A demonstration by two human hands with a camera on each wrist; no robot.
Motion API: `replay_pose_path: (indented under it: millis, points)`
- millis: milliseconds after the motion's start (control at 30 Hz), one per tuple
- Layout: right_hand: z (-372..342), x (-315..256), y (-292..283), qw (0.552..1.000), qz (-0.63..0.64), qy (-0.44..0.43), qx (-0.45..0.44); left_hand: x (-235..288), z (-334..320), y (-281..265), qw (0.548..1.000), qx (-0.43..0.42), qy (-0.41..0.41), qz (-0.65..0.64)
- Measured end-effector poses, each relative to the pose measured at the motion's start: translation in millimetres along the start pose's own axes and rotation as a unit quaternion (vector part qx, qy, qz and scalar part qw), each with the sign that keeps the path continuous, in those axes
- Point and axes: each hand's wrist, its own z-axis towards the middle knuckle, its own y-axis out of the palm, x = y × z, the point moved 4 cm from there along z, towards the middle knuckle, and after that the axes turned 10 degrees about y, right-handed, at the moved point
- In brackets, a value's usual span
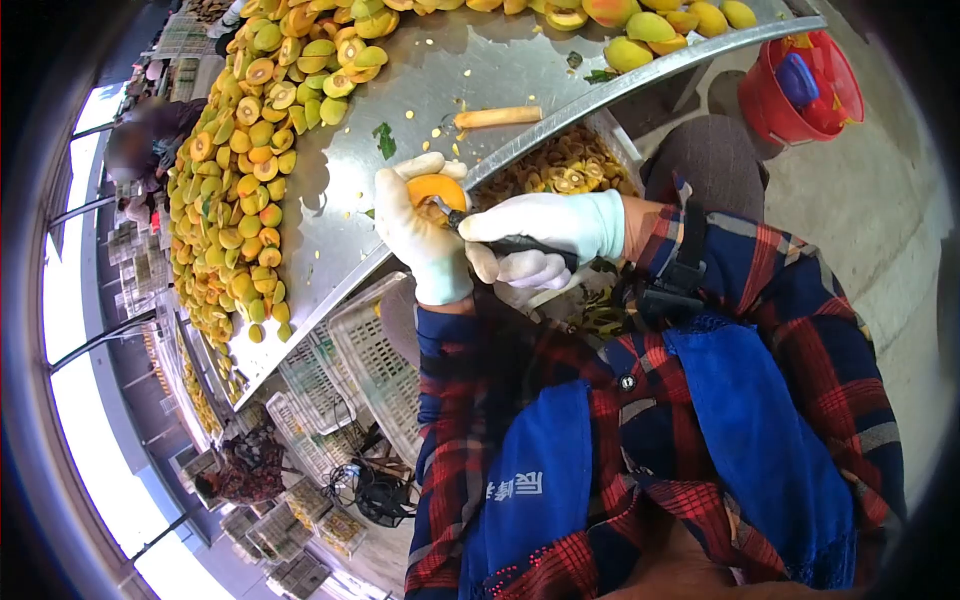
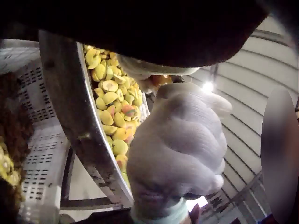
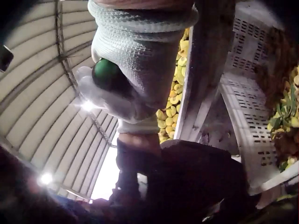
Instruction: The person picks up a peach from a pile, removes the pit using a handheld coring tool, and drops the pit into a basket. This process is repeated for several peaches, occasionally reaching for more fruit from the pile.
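In the head view my white-gloved left hand (image 1: 412,225) holds a halved orange-fleshed peach (image 1: 436,188), cut face toward me, over the table's near edge. My gloved right hand (image 1: 545,228) grips a pitting tool (image 1: 527,244) by its dark handle. Its small metal tip meets the cut face near the middle of the peach half. The handle's rounded green end (image 3: 106,73) sticks out of the right fist in the right wrist view. In the left wrist view the fruit is mostly hidden behind the gloves.
A metal table (image 1: 345,190) bears a long heap of halved peaches (image 1: 245,190) and a wooden stick (image 1: 498,117). Below its edge sits a crate of cut-out pits and scraps (image 1: 570,165). White plastic crates (image 1: 375,350) stand at left, a red bucket (image 1: 840,80) at right.
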Motion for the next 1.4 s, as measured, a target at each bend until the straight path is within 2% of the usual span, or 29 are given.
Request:
replay_pose_path:
  millis: [33,67,100,133,167,200,267,333,367,400,467,533,567,600,667,733,800,867,933,1000,1033,1067,1133,1167,1233,1267,1333,1367,1400]
  points:
    - [3.0,-1.8,-4.9,0.990,-0.109,-0.039,0.076,-7.2,0.0,2.0,0.978,-0.008,-0.121,-0.167]
    - [5.6,-3.4,-9.6,0.962,-0.213,-0.076,0.150,-12.3,-5.0,6.5,0.915,-0.017,-0.239,-0.326]
    - [8.6,-4.5,-20.1,0.923,-0.314,-0.022,0.223,-18.0,-9.6,5.1,0.900,0.022,-0.270,-0.341]
    - [11.9,-4.3,-26.9,0.922,-0.318,-0.021,0.221,-17.4,-10.8,1.6,0.901,0.024,-0.266,-0.342]
    - [12.3,-11.9,-27.7,0.802,-0.527,-0.109,0.260,-17.2,-12.0,-2.2,0.905,0.028,-0.270,-0.327]
    - [11.7,-16.2,-13.8,0.630,-0.700,-0.191,0.278,-17.2,-15.5,-7.6,0.909,0.033,-0.275,-0.311]
    - [8.2,-15.8,-5.9,0.619,-0.698,-0.172,0.316,-21.3,-22.1,-20.9,0.910,0.054,-0.290,-0.290]
    - [3.6,-13.2,-6.0,0.580,-0.738,-0.086,0.334,-25.3,-25.2,-42.5,0.895,0.113,-0.316,-0.294]
    - [4.6,-7.9,-11.0,0.559,-0.757,-0.083,0.327,-24.4,-21.9,-60.2,0.906,0.105,-0.301,-0.278]
    - [2.2,-2.7,-17.3,0.559,-0.758,-0.084,0.326,-23.1,-21.3,-73.7,0.905,0.151,-0.266,-0.297]
    - [-5.0,10.2,-46.4,0.440,-0.804,0.210,0.339,0.1,-18.9,-122.9,0.966,0.150,-0.184,-0.104]
    - [-11.7,0.6,-32.0,0.452,-0.797,0.174,0.361,18.6,-19.8,-182.6,0.963,0.127,-0.140,0.193]
    - [-16.0,-6.5,-25.1,0.460,-0.791,0.141,0.379,22.2,-20.8,-215.4,0.919,0.052,-0.160,0.357]
    - [-16.9,-11.6,-25.1,0.460,-0.790,0.140,0.381,28.3,-17.0,-227.9,0.843,-0.024,-0.174,0.509]
    - [-20.1,-35.9,-17.9,0.409,-0.785,-0.035,0.464,29.5,-4.6,-229.0,0.819,-0.048,-0.173,0.544]
    - [-25.7,-62.6,-17.7,0.367,-0.759,-0.131,0.521,17.6,11.6,-219.2,0.796,-0.075,-0.172,0.575]
    - [-32.8,-89.2,-24.6,0.325,-0.737,-0.130,0.578,-24.0,40.4,-201.4,0.794,-0.141,-0.133,0.576]
    - [-39.4,-110.2,-34.6,0.281,-0.745,-0.157,0.585,-98.8,59.5,-212.1,0.781,-0.155,-0.212,0.567]
    - [-40.6,-125.6,-51.5,0.306,-0.729,-0.109,0.602,-125.5,57.8,-173.4,0.821,-0.192,-0.293,0.450]
    - [-37.2,-128.8,-65.5,0.325,-0.750,-0.032,0.574,-146.4,61.4,-138.5,0.805,-0.277,-0.252,0.460]
    - [-34.9,-128.8,-70.9,0.346,-0.749,0.013,0.565,-148.8,58.3,-119.1,0.774,-0.319,-0.142,0.528]
    - [-35.6,-129.5,-72.1,0.346,-0.746,0.013,0.568,-132.6,54.2,-91.1,0.779,-0.353,-0.095,0.510]
    - [-34.2,-128.7,-73.9,0.366,-0.751,0.007,0.549,-129.5,55.5,-73.4,0.837,-0.335,-0.202,0.382]
    - [-31.6,-129.2,-75.7,0.373,-0.749,0.013,0.548,-130.8,64.2,-74.0,0.836,-0.338,-0.203,0.381]
    - [-29.0,-130.2,-76.1,0.368,-0.756,0.032,0.540,-136.9,105.6,-99.5,0.877,-0.167,-0.198,0.405]
    - [-27.3,-130.9,-76.4,0.359,-0.767,0.049,0.529,-150.3,121.1,-107.7,0.877,-0.169,-0.200,0.404]
    - [-24.4,-131.6,-82.5,0.365,-0.766,0.068,0.524,-157.5,147.0,-110.7,0.804,-0.185,0.031,0.564]
    - [-25.3,-131.5,-82.6,0.371,-0.762,0.074,0.525,-161.7,146.5,-108.6,0.804,-0.188,0.031,0.563]
    - [-26.7,-132.4,-82.5,0.376,-0.758,0.080,0.527,-149.4,140.8,-85.8,0.726,-0.248,0.104,0.632]
